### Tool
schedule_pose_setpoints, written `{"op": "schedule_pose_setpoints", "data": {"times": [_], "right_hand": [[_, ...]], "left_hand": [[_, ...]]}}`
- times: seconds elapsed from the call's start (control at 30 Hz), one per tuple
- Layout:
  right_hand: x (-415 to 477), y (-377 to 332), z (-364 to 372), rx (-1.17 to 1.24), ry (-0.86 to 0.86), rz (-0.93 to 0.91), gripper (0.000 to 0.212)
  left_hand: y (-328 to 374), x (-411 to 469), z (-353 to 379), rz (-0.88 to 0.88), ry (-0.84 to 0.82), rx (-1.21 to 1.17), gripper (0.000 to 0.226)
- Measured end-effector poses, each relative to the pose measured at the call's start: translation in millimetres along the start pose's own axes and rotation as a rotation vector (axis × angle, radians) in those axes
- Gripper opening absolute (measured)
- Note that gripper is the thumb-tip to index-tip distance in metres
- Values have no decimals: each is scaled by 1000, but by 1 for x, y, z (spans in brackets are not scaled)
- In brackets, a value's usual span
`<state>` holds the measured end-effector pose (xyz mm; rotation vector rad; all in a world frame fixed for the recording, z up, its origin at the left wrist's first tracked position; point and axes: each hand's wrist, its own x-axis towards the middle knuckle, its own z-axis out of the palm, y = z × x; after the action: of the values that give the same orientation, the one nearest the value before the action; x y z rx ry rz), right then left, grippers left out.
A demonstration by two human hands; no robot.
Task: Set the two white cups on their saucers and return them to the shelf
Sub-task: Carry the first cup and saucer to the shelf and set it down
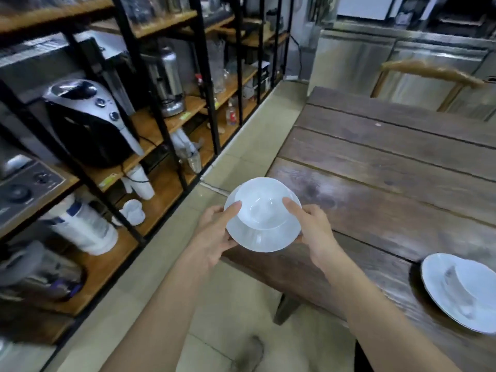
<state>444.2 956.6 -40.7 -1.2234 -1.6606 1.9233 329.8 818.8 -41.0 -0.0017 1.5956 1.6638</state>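
Note:
A white cup (264, 204) sits on a white saucer (264, 237) that I hold in the air over the floor, just off the left edge of the wooden table (389, 167). My left hand (214, 234) grips the saucer's left rim with the thumb against the cup. On the right rim is my right hand (312, 229), gripping the same way. A second white cup (464, 288) rests on its saucer (440, 299) on the table at the lower right, blurred.
A black-framed wooden shelf unit (166, 122) fills the left side, with a black and silver appliance (91, 122), a metal urn (167, 79), stacked paper cups (141, 181) and glassware. A wooden chair (429, 73) stands beyond the table. Tiled floor runs between shelf and table.

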Motion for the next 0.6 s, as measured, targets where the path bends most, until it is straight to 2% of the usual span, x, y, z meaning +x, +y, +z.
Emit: {"op": "schedule_pose_setpoints", "data": {"times": [0.07, 0.17, 0.23, 0.3, 0.37, 0.43, 0.47, 0.6], "right_hand": [[-11, -6, 37, -37, -96, -13, 54], [-36, -10, 98, -67, -255, -37, 35], [-57, -12, 142, -114, -348, -64, 28], [-75, -11, 187, -169, -405, -91, 37], [-97, -9, 233, -200, -473, -111, 59], [-121, -6, 281, -231, -555, -118, 82], [-130, -4, 304, -237, -587, -125, 85], [-179, 9, 399, -225, -684, -134, 77]], "left_hand": [[6, -22, -36, 42, 76, -44, 29], [13, -56, -97, 83, 237, -125, 52], [14, -78, -141, 119, 344, -187, 58], [15, -99, -187, 155, 411, -239, 61], [16, -120, -232, 165, 464, -266, 63], [18, -141, -277, 179, 546, -304, 54], [19, -151, -300, 193, 583, -321, 49], [22, -195, -388, 256, 699, -350, 42]]}}
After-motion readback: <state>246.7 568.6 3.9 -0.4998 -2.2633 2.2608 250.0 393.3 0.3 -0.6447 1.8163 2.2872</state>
